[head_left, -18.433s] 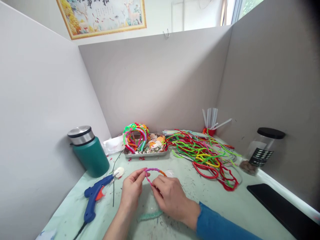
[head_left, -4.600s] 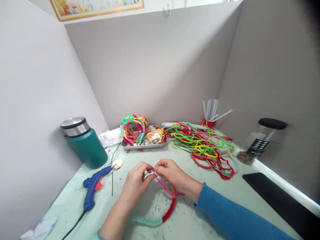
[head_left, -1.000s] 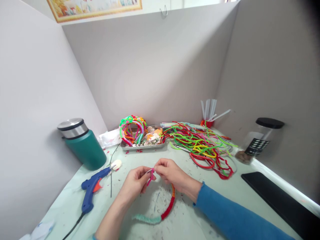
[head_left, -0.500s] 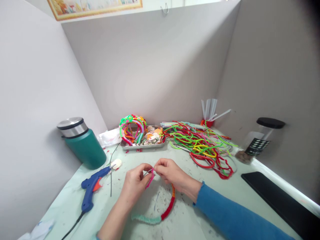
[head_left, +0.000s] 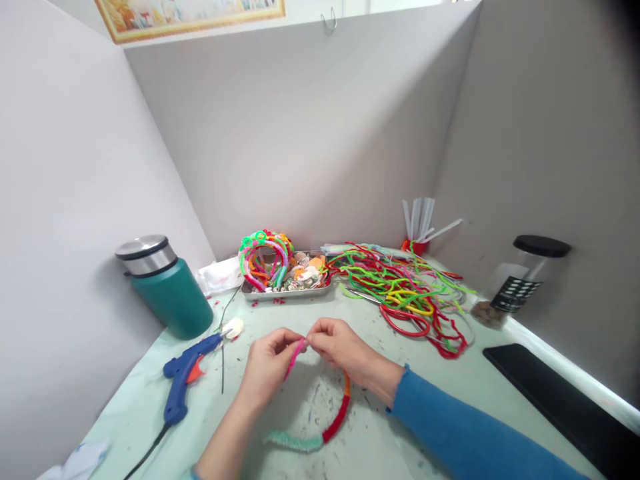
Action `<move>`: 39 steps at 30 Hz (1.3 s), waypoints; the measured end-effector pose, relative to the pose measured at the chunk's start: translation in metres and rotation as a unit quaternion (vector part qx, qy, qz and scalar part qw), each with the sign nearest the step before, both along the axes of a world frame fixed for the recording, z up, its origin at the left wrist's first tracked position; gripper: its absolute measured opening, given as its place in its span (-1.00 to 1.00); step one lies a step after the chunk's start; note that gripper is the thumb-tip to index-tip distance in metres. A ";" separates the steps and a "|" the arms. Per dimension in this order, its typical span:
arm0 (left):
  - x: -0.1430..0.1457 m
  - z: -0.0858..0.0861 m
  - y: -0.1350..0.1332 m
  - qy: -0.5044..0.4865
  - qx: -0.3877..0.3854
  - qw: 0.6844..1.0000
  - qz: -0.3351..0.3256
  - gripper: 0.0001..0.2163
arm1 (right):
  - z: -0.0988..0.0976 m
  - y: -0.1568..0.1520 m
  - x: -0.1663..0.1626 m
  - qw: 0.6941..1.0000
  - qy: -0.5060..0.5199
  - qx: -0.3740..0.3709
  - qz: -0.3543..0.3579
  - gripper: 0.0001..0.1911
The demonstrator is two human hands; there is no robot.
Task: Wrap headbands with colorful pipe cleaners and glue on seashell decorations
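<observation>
Toward the worktop's (head_left: 380,433) near edge, I see the left hand (head_left: 269,363) and right hand (head_left: 346,348) pinched closed on the pink strip (head_left: 294,359), seemingly to tension it; the banded hoop (head_left: 337,420) curves from beneath the right.

Upper stretch of wrapped headband (head_left: 337,421) hidden behind right hand (head_left: 343,347). Pink pipe cleaner's (head_left: 293,361) tip, by left hand (head_left: 267,367), too small to tell. Framed picture (head_left: 200,15) cut off by top edge; glue-gun cord (head_left: 149,451) by bottom; black mat (head_left: 545,400) by right.
</observation>
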State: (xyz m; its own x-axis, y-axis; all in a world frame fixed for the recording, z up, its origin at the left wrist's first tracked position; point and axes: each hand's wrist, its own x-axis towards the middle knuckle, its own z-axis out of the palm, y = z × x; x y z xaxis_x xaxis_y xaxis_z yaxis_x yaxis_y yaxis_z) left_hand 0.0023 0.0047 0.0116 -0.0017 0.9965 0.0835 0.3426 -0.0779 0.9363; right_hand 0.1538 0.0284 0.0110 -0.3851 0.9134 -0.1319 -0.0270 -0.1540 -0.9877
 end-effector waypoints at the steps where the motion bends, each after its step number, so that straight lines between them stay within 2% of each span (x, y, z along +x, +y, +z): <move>1: 0.001 0.001 0.000 -0.025 -0.020 0.999 0.005 -0.84 | 0.000 0.000 0.000 1.000 -0.001 0.001 0.001 -0.93; 6: 0.002 0.006 -0.002 -0.126 -0.124 0.984 0.030 -0.76 | 0.001 -0.003 -0.002 1.000 -0.017 0.021 -0.003 -0.95; 10: 0.000 0.004 -0.001 -0.186 -0.138 0.973 0.018 -0.75 | 0.002 -0.005 -0.003 0.999 -0.031 0.030 -0.002 -0.94; 13: -0.002 0.001 0.000 -0.196 -0.156 0.968 0.005 -0.73 | 0.002 -0.005 -0.002 1.000 -0.030 0.008 0.005 -0.93; 19: -0.003 -0.001 0.002 -0.196 -0.170 0.966 0.019 -0.66 | -0.001 0.003 0.004 0.987 0.068 -0.096 0.108 -0.83; 26: -0.004 -0.001 0.004 -0.225 -0.215 0.950 0.006 -0.65 | -0.004 0.005 0.006 0.986 0.061 -0.089 0.130 -0.78; 29: -0.003 -0.001 0.003 -0.198 -0.204 0.958 0.019 -0.64 | -0.005 0.004 0.006 0.987 0.063 -0.078 0.129 -0.79; 33: -0.002 -0.004 0.003 -0.131 -0.147 0.980 0.037 -0.60 | -0.005 0.004 0.006 0.992 0.062 -0.065 0.091 -0.81; 39: 0.000 -0.003 0.004 -0.144 -0.139 0.980 0.024 -0.64 | -0.006 0.005 0.006 0.994 0.055 -0.041 0.085 -0.85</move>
State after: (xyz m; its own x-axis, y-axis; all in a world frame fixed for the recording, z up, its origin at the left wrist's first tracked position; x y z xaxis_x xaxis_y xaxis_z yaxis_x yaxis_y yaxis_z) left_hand 0.0019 0.0083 0.0088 -0.0337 0.9788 -0.2022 0.0589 0.2039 0.9772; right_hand 0.1595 0.0335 0.0045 -0.5495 0.8215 -0.1522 -0.1012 -0.2463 -0.9639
